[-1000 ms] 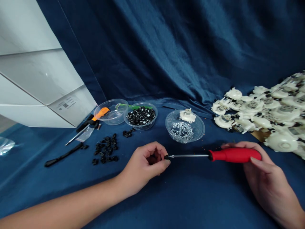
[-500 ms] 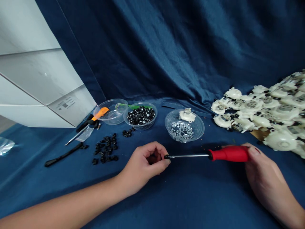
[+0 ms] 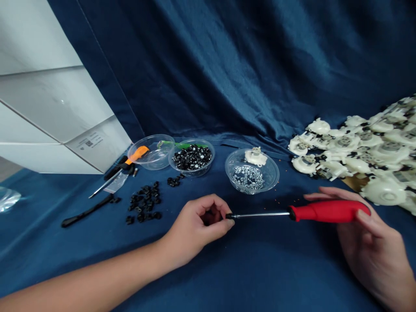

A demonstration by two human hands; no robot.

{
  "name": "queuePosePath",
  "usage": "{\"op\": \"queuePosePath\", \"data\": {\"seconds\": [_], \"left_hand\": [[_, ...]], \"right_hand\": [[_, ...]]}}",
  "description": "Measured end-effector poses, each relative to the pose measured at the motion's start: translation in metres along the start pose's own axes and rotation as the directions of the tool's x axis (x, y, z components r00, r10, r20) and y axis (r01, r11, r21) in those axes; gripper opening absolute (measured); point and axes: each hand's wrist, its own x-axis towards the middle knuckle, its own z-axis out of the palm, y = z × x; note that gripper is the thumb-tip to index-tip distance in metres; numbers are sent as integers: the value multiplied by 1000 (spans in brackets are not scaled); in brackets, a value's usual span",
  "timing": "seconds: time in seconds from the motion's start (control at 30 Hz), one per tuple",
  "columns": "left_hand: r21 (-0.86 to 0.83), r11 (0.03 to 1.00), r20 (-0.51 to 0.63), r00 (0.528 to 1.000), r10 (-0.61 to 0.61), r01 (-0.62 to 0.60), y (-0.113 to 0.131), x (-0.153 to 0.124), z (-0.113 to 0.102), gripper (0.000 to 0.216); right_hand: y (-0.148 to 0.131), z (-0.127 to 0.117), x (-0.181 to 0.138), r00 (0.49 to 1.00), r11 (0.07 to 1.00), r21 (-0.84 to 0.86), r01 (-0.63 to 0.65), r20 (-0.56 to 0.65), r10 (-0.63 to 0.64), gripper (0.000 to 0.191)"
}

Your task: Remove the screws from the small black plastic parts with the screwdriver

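Observation:
Between thumb and forefinger, my left hand [image 3: 203, 225] pinches a small black plastic part [image 3: 230, 216]. The tip of a screwdriver [image 3: 331, 211] meets that part from the right, its metal shaft lying nearly level. My right hand [image 3: 370, 242] holds the red handle near its butt end, with the thumb in front and the fingers stretched out behind it. Whether a screw sits at the tip is too small to tell. Beyond the shaft is a clear bowl [image 3: 274, 182] of small silver screws, with a cream plastic piece [image 3: 255, 157] at its back rim.
Many cream plastic housings [image 3: 386, 190] are heaped at the right. On the left are a bowl of black parts [image 3: 192, 158], another clear bowl [image 3: 156, 164], loose black pieces [image 3: 145, 201], an orange-handled screwdriver [image 3: 138, 154] and a black strip [image 3: 87, 212]. White boxes [image 3: 87, 147] stand behind.
My right hand has shifted its hold on the red handle, its fingers now straighter and more of the handle showing. The screwdriver and left hand have moved slightly right.

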Motion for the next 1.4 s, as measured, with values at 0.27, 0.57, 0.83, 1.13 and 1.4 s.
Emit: {"op": "queuePosePath", "data": {"seconds": [0.27, 0.57, 0.83, 1.13, 1.4], "left_hand": [[-103, 993, -6, 998, -59, 58, 4, 0, 2, 23], [-190, 981, -15, 999, -38, 34, 7, 2, 3, 22], [-189, 981, -23, 999, -49, 44, 4, 2, 1, 23], [-181, 982, -50, 996, -70, 59, 4, 5, 1, 21], [-59, 994, -68, 993, -92, 88, 5, 3, 2, 20]], "right_hand": [[-2, 1, -3, 996, 995, 58, -87, -32, 89, 45], [-1, 0, -3, 997, 995, 60, -77, 28, 75, 33], [-1, 3, -1, 998, 1000, 9, -23, 52, 23, 27], [1, 0, -1, 996, 998, 20, -59, 62, 58, 31], [4, -2, 0, 996, 1000, 10, 0, 92, -1, 26]]}}
